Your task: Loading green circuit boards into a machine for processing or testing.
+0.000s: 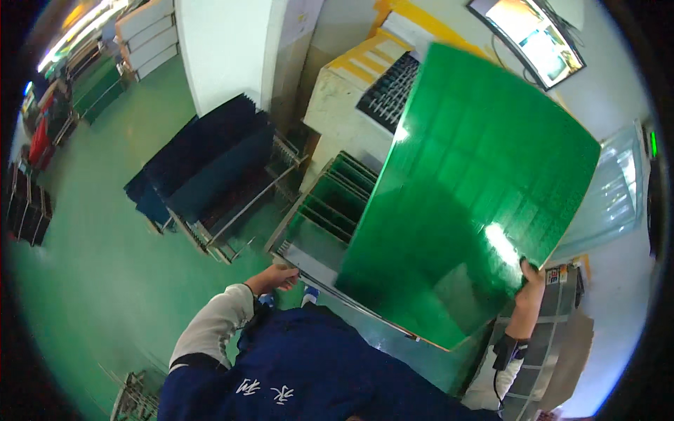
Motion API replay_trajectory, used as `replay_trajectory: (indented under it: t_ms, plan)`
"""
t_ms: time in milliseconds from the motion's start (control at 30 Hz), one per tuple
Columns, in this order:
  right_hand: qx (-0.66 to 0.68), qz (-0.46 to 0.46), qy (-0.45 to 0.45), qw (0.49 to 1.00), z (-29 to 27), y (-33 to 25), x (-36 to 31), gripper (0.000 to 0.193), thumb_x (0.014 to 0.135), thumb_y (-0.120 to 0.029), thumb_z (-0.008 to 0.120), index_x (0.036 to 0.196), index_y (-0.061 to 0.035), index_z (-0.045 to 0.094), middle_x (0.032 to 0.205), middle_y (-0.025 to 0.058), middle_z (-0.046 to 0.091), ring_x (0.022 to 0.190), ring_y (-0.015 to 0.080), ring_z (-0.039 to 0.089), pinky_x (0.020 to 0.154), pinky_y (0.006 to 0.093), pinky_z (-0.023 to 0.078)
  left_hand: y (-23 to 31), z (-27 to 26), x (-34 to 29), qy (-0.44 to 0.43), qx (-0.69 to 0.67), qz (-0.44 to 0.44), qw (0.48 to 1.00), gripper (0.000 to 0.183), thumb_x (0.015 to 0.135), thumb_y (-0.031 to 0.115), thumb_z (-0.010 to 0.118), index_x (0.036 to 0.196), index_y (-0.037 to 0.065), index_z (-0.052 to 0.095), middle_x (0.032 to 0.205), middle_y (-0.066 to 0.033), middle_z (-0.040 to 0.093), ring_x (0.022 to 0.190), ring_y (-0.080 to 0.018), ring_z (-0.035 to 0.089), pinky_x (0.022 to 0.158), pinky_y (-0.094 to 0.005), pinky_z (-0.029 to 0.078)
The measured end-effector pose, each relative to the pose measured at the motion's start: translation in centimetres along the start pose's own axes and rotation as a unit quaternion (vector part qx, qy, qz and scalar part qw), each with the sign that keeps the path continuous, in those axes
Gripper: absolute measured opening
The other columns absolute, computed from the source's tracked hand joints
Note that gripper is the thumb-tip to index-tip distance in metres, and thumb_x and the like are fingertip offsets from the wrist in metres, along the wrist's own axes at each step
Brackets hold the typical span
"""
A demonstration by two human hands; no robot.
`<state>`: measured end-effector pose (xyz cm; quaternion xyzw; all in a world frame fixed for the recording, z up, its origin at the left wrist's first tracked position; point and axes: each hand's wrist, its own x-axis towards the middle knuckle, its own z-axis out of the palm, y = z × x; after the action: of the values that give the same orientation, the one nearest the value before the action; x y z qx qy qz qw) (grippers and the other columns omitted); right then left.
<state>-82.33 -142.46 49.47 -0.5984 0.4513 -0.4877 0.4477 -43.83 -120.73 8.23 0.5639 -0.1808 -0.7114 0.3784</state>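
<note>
Head view: right hand [531, 277] grips green panel [470, 196] edge; left hand [281, 276] loosely curled on metal rack [309, 263] rim.

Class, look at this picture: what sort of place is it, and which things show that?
Probably a circuit-board factory floor: a large green panel held in the right hand, a slotted rack holding more green panels, and a green workshop floor.

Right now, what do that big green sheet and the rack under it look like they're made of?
Green sheet: likely a stiff glossy laminate, a circuit panel perhaps; it mirrors lamp glare and shows a faint grid. Rack: apparently bare grey metal, with thin rails and dull sheen.
</note>
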Motion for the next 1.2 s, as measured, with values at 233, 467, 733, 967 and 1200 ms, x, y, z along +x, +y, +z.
replay_trajectory:
  t_ms: [233, 467, 733, 967, 1200]
  plan:
    - [0.331, 0.110, 0.029, 0.937, -0.2, 7.0, 8.6, 0.035, 0.084, -0.014, 0.055, 0.117, -0.0019, 0.049, 0.115, 0.0111, 0.054, 0.104, 0.0262, 0.052, 0.089, 0.0404, 0.043, -0.4, -1.5, 0.6, 0.041, -0.078, 0.011, 0.996, 0.039, 0.086, 0.034, 0.057, 0.104, 0.000, 0.056, 0.090, -0.0091, 0.060, 0.075, -0.0173, 0.057, 0.064, -0.0298, 0.048]
    - [0.451, 0.140, -0.065, 0.879, 3.7, 13.7, 16.8, 0.026, 0.081, -0.003, 0.057, 0.105, -0.0043, 0.051, 0.106, 0.0101, 0.055, 0.096, 0.0251, 0.054, 0.084, 0.0388, 0.045, -0.9, -1.3, -1.6, 0.149, -0.118, 0.002, 0.982, 0.036, 0.088, 0.030, 0.055, 0.109, 0.000, 0.051, 0.088, -0.0110, 0.059, 0.073, -0.0219, 0.058, 0.065, -0.0327, 0.050]
    - [0.530, 0.212, -0.003, 0.821, 8.4, 21.3, 24.8, 0.009, 0.081, -0.001, 0.056, 0.089, -0.0043, 0.053, 0.089, 0.0084, 0.059, 0.084, 0.0233, 0.058, 0.077, 0.0357, 0.049, -4.1, -0.9, -4.3, 0.175, -0.258, 0.024, 0.950, 0.024, 0.090, 0.020, 0.051, 0.101, -0.002, 0.050, 0.085, -0.0136, 0.060, 0.071, -0.0241, 0.060, 0.057, -0.0327, 0.050]
    - [0.533, 0.232, 0.014, 0.814, 10.0, 25.8, 30.0, 0.008, 0.082, -0.002, 0.057, 0.088, -0.0030, 0.052, 0.090, 0.0086, 0.058, 0.087, 0.0224, 0.056, 0.079, 0.0347, 0.049, -3.6, 1.0, -5.0, 0.224, -0.219, -0.027, 0.949, 0.028, 0.090, 0.020, 0.052, 0.107, -0.003, 0.049, 0.090, -0.0146, 0.061, 0.076, -0.0259, 0.061, 0.065, -0.0348, 0.050]
    - [0.433, 0.329, -0.075, 0.836, 9.7, 23.7, 31.0, 0.025, 0.087, -0.025, 0.056, 0.095, -0.0009, 0.055, 0.085, 0.0101, 0.061, 0.080, 0.0226, 0.060, 0.070, 0.0327, 0.052, -3.4, 1.2, -4.2, 0.236, -0.202, -0.036, 0.950, 0.031, 0.089, 0.023, 0.054, 0.107, -0.003, 0.050, 0.093, -0.0142, 0.061, 0.078, -0.0250, 0.061, 0.067, -0.0338, 0.051]
